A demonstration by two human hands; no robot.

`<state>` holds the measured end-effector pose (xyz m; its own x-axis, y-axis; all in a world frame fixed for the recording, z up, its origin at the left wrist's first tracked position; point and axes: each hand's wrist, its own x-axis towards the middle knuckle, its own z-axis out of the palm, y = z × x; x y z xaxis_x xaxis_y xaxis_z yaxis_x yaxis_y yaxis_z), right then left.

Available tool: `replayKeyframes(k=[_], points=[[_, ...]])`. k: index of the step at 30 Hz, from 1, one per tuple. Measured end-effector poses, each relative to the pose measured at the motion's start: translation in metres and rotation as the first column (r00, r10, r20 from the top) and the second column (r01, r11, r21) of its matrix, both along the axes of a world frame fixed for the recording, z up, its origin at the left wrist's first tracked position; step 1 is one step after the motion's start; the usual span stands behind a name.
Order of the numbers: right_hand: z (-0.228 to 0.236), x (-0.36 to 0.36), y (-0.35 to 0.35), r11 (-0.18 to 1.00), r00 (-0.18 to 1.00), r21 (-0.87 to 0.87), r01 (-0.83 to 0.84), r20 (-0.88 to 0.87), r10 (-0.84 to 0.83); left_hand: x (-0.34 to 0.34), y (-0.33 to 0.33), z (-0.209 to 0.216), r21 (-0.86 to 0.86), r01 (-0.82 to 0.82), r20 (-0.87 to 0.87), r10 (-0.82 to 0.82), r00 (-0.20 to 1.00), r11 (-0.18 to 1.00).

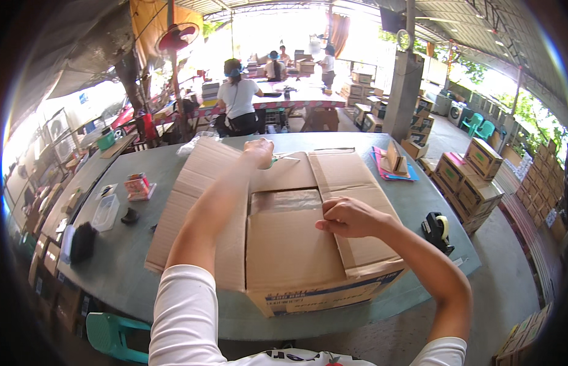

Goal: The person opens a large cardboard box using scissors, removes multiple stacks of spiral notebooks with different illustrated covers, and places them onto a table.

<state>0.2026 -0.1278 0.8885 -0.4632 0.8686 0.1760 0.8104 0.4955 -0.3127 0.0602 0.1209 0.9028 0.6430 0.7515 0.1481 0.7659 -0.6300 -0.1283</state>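
Observation:
A large cardboard box (290, 250) stands in front of me, its front and back flaps folded inward. Between them a gap shows something shiny, like clear plastic. The left flap (198, 183) spreads outward; the right flap (357, 183) lies partly over the top. At the box's far edge my left hand (259, 152) is closed around a pair of scissors (284, 158) with green handles, blades pointing right. My right hand (350, 217) rests at the inner edge of the right flap, fingers curled and thumb pressed in; whatever it may pinch is hidden.
A black tape dispenser (438, 232) sits right of the box on the grey table (131, 244). Coloured papers (394, 171) lie at back right. A clear plastic tray (106, 212) and a black brush-like thing (84, 243) are left. Stacked cartons (467, 183) and a green stool (116, 335) stand beyond the edges.

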Motion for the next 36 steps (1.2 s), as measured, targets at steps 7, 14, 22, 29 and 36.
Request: replayKeyframes(k=[7, 14, 22, 29, 36], points=[[-0.003, -0.021, 0.025, 0.998, 0.992, -0.062, 0.005, 0.128, 0.003, 0.054, 0.052, -0.006, -0.046, -0.030, -0.056, 0.028, 0.998, 0.999], [0.031, -0.018, 0.026, 0.998, 0.995, -0.016, 0.066, -0.076, -0.067, 0.030, 0.139, -0.037, -0.050, 0.388, 0.145, -0.378, 0.915, 0.920], [0.077, 0.058, -0.007, 0.974, 0.779, 0.216, 0.073, -0.622, 0.079, 0.034, 0.085, -0.001, -0.040, 0.315, -0.121, -0.317, 0.941, 0.948], [0.128, 0.110, -0.059, 0.806, 0.770, -0.118, 0.580, 0.403, -0.495, 0.066, -0.017, 0.002, -0.114, 0.556, 0.468, -0.450, 0.761, 0.823], [0.091, 0.152, -0.100, 0.923, 0.559, 0.328, 0.200, 0.736, -0.382, 0.033, -0.041, -0.002, 0.389, 0.654, 0.285, -0.760, 0.584, 0.649]])
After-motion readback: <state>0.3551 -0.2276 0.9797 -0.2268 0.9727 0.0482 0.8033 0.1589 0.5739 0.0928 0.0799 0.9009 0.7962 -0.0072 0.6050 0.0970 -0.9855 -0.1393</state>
